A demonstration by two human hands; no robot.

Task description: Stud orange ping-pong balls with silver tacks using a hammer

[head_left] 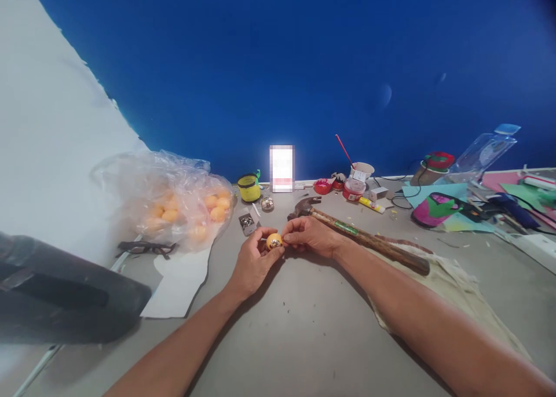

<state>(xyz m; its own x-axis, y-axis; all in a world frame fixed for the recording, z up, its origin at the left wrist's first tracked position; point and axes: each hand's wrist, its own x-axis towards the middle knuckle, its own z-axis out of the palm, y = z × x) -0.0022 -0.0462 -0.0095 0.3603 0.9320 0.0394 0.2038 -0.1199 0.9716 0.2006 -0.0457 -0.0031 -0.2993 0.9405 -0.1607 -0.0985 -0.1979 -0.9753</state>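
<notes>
My left hand [253, 259] is closed around a small orange ball [273, 241] low over the grey table. Shiny silver studs dot the side of the ball that faces me. Against its right side, the thumb and fingers of my right hand [310, 235] are pinched together; whatever they hold is too small to make out. Just beyond my left hand lies a small open box [247, 224] of shiny metal bits. Behind it sits a round piece covered in silver studs [267, 203]. A claw hammer [373, 239] with a wooden handle rests past my right hand and forearm.
Plastic bags [174, 188] of orange balls, glasses [145, 247] and white paper [178, 287] are on the left. A yellow cup [249, 187] stands by the blue wall. Cloth [447, 293] lies under the hammer handle. Rightward are a glue tube [372, 205] and a clear bottle [482, 154].
</notes>
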